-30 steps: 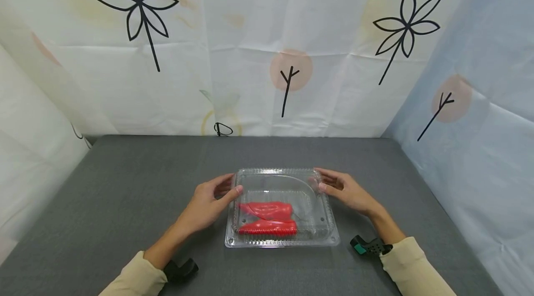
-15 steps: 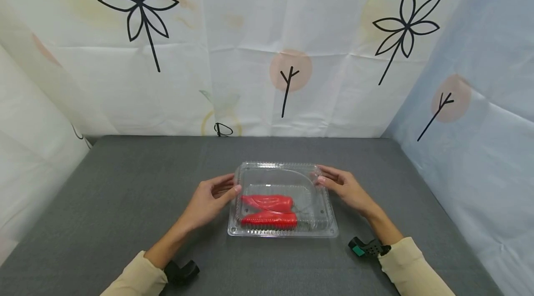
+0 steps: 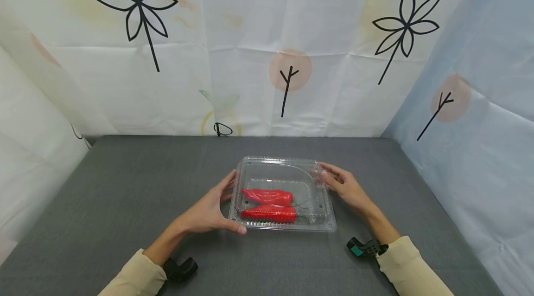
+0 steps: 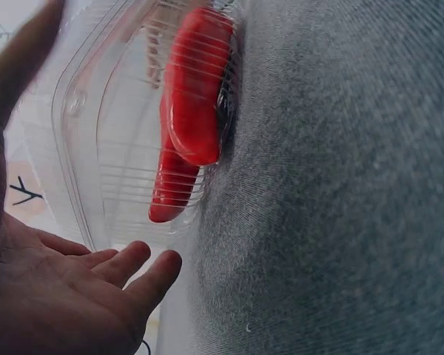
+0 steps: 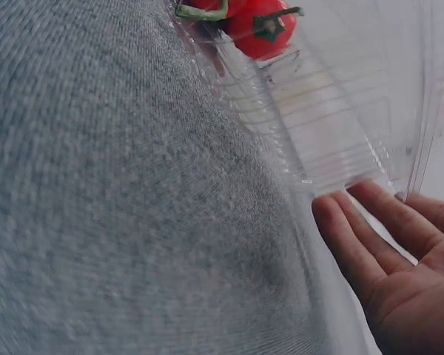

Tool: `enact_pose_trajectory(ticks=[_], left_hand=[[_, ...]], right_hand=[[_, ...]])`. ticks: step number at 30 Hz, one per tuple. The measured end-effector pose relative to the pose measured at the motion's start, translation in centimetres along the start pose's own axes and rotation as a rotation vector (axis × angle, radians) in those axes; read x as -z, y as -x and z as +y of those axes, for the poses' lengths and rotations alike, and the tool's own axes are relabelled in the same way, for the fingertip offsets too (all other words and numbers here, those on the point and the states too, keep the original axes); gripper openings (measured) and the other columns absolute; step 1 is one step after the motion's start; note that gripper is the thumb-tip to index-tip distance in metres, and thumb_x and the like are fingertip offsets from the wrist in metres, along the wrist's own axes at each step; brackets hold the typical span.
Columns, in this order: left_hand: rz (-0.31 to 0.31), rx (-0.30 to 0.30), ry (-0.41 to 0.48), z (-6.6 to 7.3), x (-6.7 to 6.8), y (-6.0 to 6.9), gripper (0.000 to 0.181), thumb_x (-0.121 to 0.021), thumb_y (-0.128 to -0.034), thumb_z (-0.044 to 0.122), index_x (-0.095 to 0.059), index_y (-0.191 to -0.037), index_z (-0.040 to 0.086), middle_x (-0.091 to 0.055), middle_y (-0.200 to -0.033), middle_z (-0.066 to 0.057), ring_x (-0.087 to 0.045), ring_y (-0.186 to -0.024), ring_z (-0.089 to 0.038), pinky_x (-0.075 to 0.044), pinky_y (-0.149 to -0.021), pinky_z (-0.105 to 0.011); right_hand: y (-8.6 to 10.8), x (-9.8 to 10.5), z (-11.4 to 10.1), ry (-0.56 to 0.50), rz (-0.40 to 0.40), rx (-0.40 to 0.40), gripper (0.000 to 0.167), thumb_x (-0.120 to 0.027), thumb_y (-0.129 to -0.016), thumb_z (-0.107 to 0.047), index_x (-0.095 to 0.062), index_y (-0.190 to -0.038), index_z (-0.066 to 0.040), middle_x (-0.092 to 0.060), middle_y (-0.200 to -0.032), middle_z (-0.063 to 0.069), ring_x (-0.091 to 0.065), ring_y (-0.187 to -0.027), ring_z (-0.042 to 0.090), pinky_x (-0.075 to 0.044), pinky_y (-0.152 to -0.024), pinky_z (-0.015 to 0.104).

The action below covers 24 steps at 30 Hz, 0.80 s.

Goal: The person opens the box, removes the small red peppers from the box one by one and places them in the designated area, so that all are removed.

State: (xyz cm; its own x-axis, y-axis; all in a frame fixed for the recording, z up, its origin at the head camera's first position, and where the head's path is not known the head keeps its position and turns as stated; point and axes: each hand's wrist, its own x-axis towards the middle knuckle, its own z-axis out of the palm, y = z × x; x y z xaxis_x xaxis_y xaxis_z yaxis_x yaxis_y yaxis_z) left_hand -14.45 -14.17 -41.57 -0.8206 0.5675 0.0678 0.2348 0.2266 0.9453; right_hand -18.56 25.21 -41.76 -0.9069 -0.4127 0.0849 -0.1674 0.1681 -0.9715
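container [image 3: 308,194] on the grey table [image 3: 125,203], red peppers [image 3: 269,197] inside, its long side running left to right, squarely between left hand [image 3: 210,211], spread round the near-left corner, and right hand [image 3: 346,189], straight-fingered at the far-right one; neither's clearly nearer!

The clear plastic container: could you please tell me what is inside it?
Two red peppers with green stems lie side by side inside the container. Their undersides, and whatever lies directly beneath them, are covered from view.
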Motion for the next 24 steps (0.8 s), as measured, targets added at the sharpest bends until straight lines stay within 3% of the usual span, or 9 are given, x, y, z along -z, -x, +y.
enact_pose_trajectory(ticks=[4,8,11,14,19,24], left_hand=[[0.027,0.037,-0.048,0.3,-0.4,0.0,0.131,-0.094,-0.0710,0.029,-0.004,-0.162,0.003,-0.019,-0.165,-0.020,-0.028,-0.148,-0.041,-0.033,-0.115,-0.055],[0.045,0.045,-0.072,0.3,-0.4,0.0,0.129,-0.094,-0.0717,0.031,-0.005,-0.162,0.003,-0.020,-0.165,-0.020,-0.028,-0.148,-0.040,-0.034,-0.115,-0.055],[0.053,0.046,-0.086,0.2,-0.4,0.0,0.129,-0.093,-0.0719,0.032,-0.006,-0.162,0.003,-0.020,-0.165,-0.020,-0.029,-0.148,-0.041,-0.034,-0.114,-0.056],[0.057,0.051,-0.096,0.2,-0.4,0.0,0.129,-0.093,-0.0721,0.033,-0.006,-0.162,0.003,-0.021,-0.164,-0.021,-0.032,-0.146,-0.044,-0.035,-0.113,-0.057],[0.062,0.073,-0.126,0.2,-0.4,0.1,0.129,-0.092,-0.0730,0.036,-0.005,-0.163,0.005,-0.020,-0.165,-0.020,-0.035,-0.143,-0.047,-0.037,-0.111,-0.060],[0.053,0.092,-0.143,0.1,-0.4,0.0,0.130,-0.091,-0.0735,0.038,-0.001,-0.163,0.007,-0.012,-0.167,-0.019,-0.032,-0.144,-0.047,-0.033,-0.112,-0.062]], right_hand=[[0.0,0.4,0.6,-0.224,-0.057,0.015,0.053,-0.037,-0.112,-0.014,-0.022,-0.155,0.012,-0.040,-0.152,0.030,-0.058,-0.128,0.019,-0.052,-0.100,0.034],[0.0,0.7,1.3,-0.361,-0.120,0.015,0.055,-0.036,-0.108,-0.001,-0.015,-0.158,0.008,-0.046,-0.155,0.009,-0.052,-0.133,0.010,-0.051,-0.101,0.032],[0.0,0.8,1.7,-0.385,-0.168,0.034,0.060,-0.040,-0.106,0.002,-0.012,-0.160,0.004,-0.050,-0.151,-0.002,-0.050,-0.134,0.008,-0.051,-0.101,0.031],[0.1,0.9,2.1,-0.386,-0.220,0.062,0.064,-0.042,-0.106,0.003,-0.008,-0.161,0.003,-0.048,-0.152,-0.004,-0.049,-0.136,0.010,-0.049,-0.103,0.031],[0.1,1.1,2.4,-0.353,-0.287,0.096,0.070,-0.044,-0.104,0.006,-0.005,-0.161,0.002,-0.039,-0.159,0.003,-0.044,-0.140,0.010,-0.046,-0.107,0.032],[0.1,0.9,2.4,-0.294,-0.252,0.078,0.065,-0.046,-0.104,0.004,-0.009,-0.157,0.011,-0.031,-0.162,0.014,-0.043,-0.140,0.007,-0.043,-0.108,0.027]])
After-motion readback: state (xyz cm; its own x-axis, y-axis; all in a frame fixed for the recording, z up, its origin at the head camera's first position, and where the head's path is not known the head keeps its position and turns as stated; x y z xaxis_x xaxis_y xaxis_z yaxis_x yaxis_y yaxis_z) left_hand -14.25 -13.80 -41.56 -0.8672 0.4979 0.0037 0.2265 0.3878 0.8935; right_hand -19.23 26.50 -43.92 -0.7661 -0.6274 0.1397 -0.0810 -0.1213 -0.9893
